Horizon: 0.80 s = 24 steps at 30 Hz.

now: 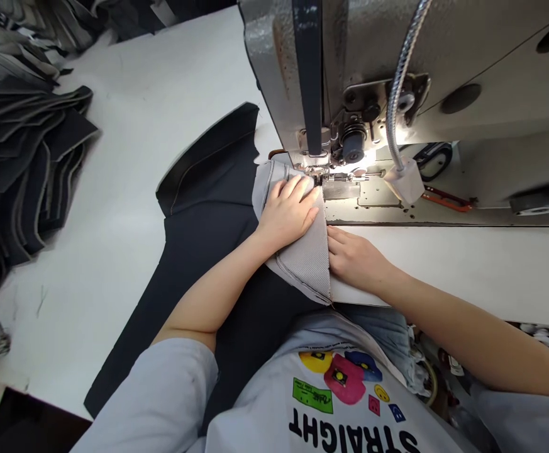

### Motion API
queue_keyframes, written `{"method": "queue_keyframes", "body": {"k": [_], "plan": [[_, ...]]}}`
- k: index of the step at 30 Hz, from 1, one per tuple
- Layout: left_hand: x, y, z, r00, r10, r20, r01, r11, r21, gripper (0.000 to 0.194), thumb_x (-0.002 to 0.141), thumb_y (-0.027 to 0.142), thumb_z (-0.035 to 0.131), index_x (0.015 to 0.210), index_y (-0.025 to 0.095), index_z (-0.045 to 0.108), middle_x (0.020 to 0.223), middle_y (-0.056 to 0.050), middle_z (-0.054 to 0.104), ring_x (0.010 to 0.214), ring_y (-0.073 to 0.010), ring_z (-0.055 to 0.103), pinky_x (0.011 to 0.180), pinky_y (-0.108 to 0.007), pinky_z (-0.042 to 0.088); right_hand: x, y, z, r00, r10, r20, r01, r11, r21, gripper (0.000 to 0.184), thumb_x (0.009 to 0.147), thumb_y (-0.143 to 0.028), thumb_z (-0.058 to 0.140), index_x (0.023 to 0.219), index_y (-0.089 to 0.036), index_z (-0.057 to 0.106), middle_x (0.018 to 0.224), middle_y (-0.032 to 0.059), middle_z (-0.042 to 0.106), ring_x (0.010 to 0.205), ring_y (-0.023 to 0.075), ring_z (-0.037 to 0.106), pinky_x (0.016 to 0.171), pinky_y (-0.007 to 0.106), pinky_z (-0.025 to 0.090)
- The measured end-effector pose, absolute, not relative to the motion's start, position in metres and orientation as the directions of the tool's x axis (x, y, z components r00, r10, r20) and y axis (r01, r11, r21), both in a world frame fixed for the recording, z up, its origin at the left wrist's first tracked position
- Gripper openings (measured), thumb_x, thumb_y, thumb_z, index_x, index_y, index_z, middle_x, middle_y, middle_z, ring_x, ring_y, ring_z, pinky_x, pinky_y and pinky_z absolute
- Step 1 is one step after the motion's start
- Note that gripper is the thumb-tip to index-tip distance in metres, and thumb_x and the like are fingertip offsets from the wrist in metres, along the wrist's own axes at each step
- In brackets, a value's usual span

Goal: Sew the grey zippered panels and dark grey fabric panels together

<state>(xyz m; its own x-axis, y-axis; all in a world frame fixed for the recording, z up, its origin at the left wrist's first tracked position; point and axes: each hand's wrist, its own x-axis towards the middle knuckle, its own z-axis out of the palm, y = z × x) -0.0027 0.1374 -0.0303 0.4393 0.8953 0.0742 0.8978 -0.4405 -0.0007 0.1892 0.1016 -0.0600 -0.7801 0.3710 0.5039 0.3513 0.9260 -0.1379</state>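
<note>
A grey textured fabric piece (309,255) with a curved seamed edge lies on a large dark cloth (199,245), its upper end at the sewing machine's needle area (319,173). My left hand (287,214) rests flat on the grey piece with fingers spread, fingertips close to the presser foot. At the grey piece's right edge is my right hand (356,259), its fingers together and closed at that edge; the thumb is hidden. The dark cloth spreads left across the table and down toward my lap, with a stitched curved flap at its top.
The sewing machine head (425,63) stands over the work, with a braided lamp cable (404,69) hanging from it. Black-handled scissors (437,160) and an orange-red tool (446,198) lie on the machine bed. Dark cut pieces (24,170) are stacked on the white table (114,145) at left.
</note>
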Motion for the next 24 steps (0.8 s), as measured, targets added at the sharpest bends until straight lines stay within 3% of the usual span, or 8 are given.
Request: {"method": "queue_keyframes", "body": {"k": [12,24], "plan": [[-0.008,0.128,-0.035,0.461,0.881,0.104,0.886,-0.463,-0.011,0.044,0.103,0.037,0.041,0.136,0.016,0.060,0.156,-0.019,0.040,0.145,-0.0364,0.036,0.113,-0.054,0.037,0.191,0.096,-0.056,-0.812,0.337,0.477,0.366,0.930,-0.033,0.025,0.091,-0.004,0.051,0.094,-0.010,0.075,0.096,0.0150,0.073,0.105,0.0260,0.066,0.089,0.035,0.060],[-0.011,0.145,-0.034,0.450,0.891,0.060,0.891,-0.452,0.027,0.043,0.102,0.035,0.042,0.136,0.018,0.061,0.150,-0.019,0.047,0.145,-0.0367,0.035,0.116,-0.055,0.034,0.190,0.105,-0.064,-0.767,0.405,0.498,0.393,0.910,-0.134,0.026,0.093,-0.007,0.049,0.100,-0.010,0.074,0.110,0.0170,0.073,0.118,0.0264,0.063,0.090,0.036,0.060]]}}
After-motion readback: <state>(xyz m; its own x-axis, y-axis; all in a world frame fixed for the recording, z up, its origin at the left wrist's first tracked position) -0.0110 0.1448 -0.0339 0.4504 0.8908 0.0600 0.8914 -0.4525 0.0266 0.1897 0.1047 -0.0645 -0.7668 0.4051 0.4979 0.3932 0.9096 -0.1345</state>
